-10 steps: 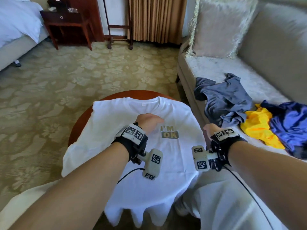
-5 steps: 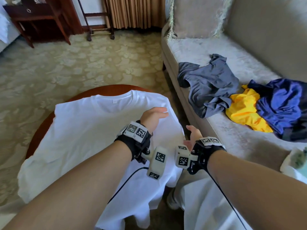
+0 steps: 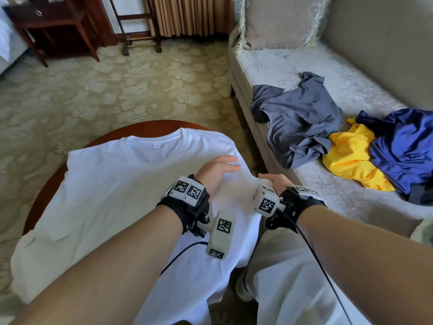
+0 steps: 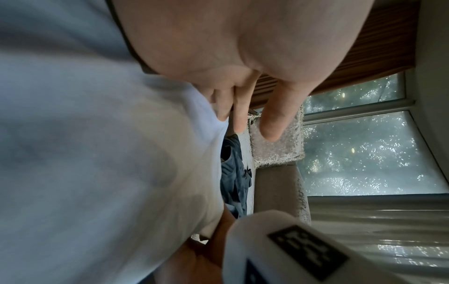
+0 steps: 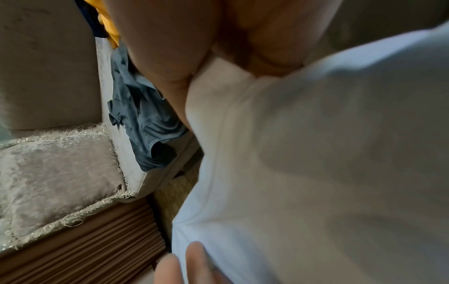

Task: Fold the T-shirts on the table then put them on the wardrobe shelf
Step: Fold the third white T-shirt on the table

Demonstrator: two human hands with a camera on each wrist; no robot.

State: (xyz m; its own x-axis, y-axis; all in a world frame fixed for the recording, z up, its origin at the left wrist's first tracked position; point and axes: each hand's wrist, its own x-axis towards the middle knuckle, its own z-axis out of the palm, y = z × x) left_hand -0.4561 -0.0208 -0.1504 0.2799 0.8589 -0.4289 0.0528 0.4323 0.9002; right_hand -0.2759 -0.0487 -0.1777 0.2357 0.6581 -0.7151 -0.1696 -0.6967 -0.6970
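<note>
Now that the printed front has vanished under a right-side panel, the white T-shirt (image 3: 112, 188) is part-folded, left hand (image 3: 216, 171) pressing flat with straight fingers, right hand (image 3: 274, 184) pinching its edge.

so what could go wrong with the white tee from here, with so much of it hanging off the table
1. The white T-shirt overhangs the round table on the near side, so a tug could drag it off the edge.
2. The left hand lies flat on it while the right hand grips the right edge; a fold from there may come out skewed.
3. The wrist cable trails over the cloth and could snag it.
</note>
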